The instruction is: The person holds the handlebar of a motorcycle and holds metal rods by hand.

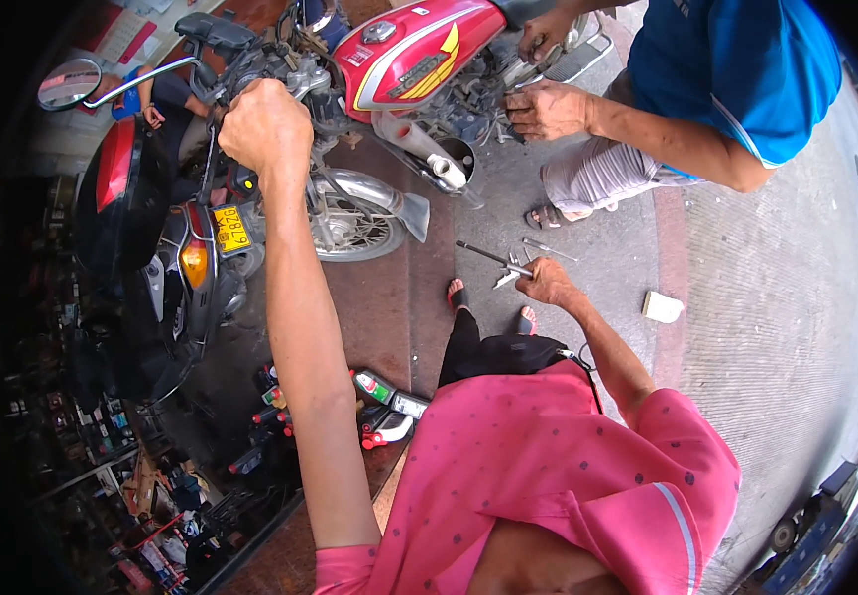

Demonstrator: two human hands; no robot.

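My left hand [268, 129] is raised in a fist at the handlebar area of a red motorcycle [389, 59]; what its fingers grip is hidden. Below the bike's front end is a wheel with a silver fender [359, 193]. My right hand [548, 283] grips a long metal rod tool [488, 256] with a dark far end, held out low in front of me. Beneath and beside it, loose silver tools [558, 250] lie on the pavement. A white cylinder [446, 169] rests in a dark container under the motorcycle's engine.
A co-worker in a blue shirt [716, 59] has both hands at the motorcycle. A black scooter [121, 278] stands left; another person's hand [154, 114] shows behind. Bottles [379, 392] and cluttered parts [151, 496] lie lower left. A cream container [662, 306] sits on the pavement.
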